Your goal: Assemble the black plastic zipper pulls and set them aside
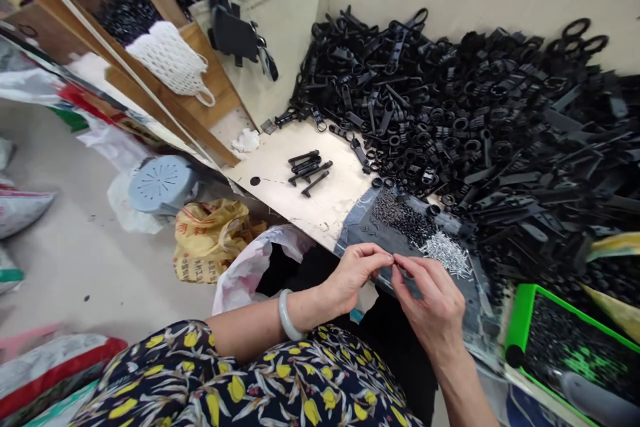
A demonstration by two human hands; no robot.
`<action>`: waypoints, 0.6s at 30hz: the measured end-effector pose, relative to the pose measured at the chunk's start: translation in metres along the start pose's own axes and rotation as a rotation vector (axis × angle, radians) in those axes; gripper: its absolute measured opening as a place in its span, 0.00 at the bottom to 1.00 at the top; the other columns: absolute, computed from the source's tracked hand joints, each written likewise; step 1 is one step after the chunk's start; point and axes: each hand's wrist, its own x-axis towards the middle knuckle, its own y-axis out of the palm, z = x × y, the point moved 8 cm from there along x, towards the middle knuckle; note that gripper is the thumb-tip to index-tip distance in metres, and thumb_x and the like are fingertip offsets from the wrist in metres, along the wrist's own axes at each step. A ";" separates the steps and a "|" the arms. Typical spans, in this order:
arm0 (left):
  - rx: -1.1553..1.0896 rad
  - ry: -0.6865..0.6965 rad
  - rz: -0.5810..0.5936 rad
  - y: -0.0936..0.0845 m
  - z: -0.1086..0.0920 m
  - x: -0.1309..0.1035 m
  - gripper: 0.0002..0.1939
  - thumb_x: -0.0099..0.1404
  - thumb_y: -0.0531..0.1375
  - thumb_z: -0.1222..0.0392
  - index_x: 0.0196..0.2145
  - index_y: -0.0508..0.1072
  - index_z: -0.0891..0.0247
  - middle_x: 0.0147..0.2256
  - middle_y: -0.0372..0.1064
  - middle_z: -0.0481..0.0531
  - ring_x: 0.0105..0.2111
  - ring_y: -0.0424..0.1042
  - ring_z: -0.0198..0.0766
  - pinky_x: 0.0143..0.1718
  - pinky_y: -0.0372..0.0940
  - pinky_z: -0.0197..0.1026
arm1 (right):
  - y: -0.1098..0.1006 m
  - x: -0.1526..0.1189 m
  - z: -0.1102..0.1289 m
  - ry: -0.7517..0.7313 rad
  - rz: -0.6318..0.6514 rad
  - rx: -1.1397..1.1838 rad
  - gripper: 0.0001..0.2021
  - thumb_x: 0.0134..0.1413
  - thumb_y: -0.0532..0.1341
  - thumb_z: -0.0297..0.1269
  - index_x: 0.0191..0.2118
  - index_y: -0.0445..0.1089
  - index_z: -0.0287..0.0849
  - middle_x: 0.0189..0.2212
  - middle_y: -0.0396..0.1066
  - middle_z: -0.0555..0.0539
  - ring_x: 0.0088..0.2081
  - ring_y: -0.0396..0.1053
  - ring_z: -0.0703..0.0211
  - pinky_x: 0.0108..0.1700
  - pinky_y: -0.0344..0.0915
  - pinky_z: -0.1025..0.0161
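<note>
My left hand (345,280), with a pale bangle (287,315) at the wrist, pinches thumb and finger together in front of my body. Fingertip to fingertip with it, my right hand (434,297) is closed in a pinch too. Something tiny and dark seems to be between them, too small to name. Just beyond the hands is a dark grey mat (357,232). On it lie a pile of small silvery pins (447,255) and a pile of tiny dark parts (403,213). Several slim black plastic pieces (310,172) lie on the pale board farther left.
A large heap of black plastic parts (410,100) fills the walled bench. At right stands a green-rimmed tray (520,320) of small black and green bits. A blue stool (163,183), a yellow bag (210,240) and a white sack (240,273) are at left.
</note>
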 end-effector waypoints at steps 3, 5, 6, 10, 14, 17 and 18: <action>0.000 0.028 0.009 0.002 -0.004 -0.003 0.08 0.54 0.71 0.56 0.26 0.80 0.63 0.24 0.66 0.47 0.25 0.58 0.31 0.27 0.51 0.38 | 0.002 0.001 -0.001 0.003 -0.016 0.003 0.12 0.63 0.65 0.28 0.50 0.76 0.48 0.39 0.79 0.46 0.37 0.77 0.55 0.43 0.73 0.56; 0.026 0.047 0.042 0.005 -0.005 -0.007 0.09 0.55 0.71 0.54 0.27 0.80 0.62 0.25 0.69 0.47 0.26 0.59 0.31 0.29 0.54 0.38 | 0.002 0.001 -0.003 0.025 -0.027 0.034 0.11 0.63 0.65 0.28 0.48 0.76 0.48 0.38 0.78 0.46 0.37 0.76 0.56 0.42 0.73 0.56; 0.060 0.057 0.070 0.007 -0.005 -0.008 0.10 0.57 0.70 0.52 0.27 0.81 0.62 0.26 0.70 0.48 0.26 0.61 0.32 0.29 0.56 0.38 | 0.002 0.001 -0.005 0.041 -0.031 0.053 0.10 0.62 0.65 0.28 0.48 0.76 0.47 0.38 0.78 0.46 0.36 0.75 0.56 0.41 0.73 0.57; 0.363 0.252 0.097 -0.010 -0.040 0.000 0.14 0.64 0.66 0.47 0.33 0.83 0.61 0.30 0.76 0.52 0.31 0.70 0.39 0.34 0.63 0.41 | -0.002 0.004 -0.018 0.140 -0.037 0.145 0.08 0.62 0.65 0.30 0.45 0.76 0.47 0.37 0.77 0.47 0.33 0.74 0.58 0.38 0.74 0.58; 0.829 0.790 -0.356 -0.085 -0.154 0.031 0.12 0.68 0.61 0.52 0.37 0.82 0.61 0.40 0.79 0.57 0.41 0.73 0.46 0.51 0.65 0.50 | -0.008 0.004 -0.032 0.185 -0.036 0.179 0.06 0.62 0.65 0.31 0.44 0.76 0.47 0.36 0.76 0.48 0.31 0.74 0.59 0.37 0.74 0.58; 1.171 0.853 -0.657 -0.141 -0.216 0.073 0.12 0.67 0.58 0.58 0.42 0.80 0.63 0.47 0.77 0.61 0.53 0.68 0.52 0.62 0.56 0.56 | -0.011 0.001 -0.041 0.196 -0.018 0.147 0.05 0.63 0.65 0.33 0.44 0.76 0.47 0.36 0.76 0.48 0.31 0.74 0.59 0.37 0.74 0.58; 1.267 0.804 -0.611 -0.152 -0.223 0.092 0.12 0.67 0.58 0.59 0.44 0.79 0.63 0.49 0.76 0.62 0.53 0.66 0.53 0.62 0.55 0.57 | -0.011 -0.002 -0.044 0.202 -0.016 0.139 0.05 0.63 0.64 0.33 0.44 0.76 0.47 0.35 0.76 0.48 0.31 0.74 0.59 0.37 0.74 0.58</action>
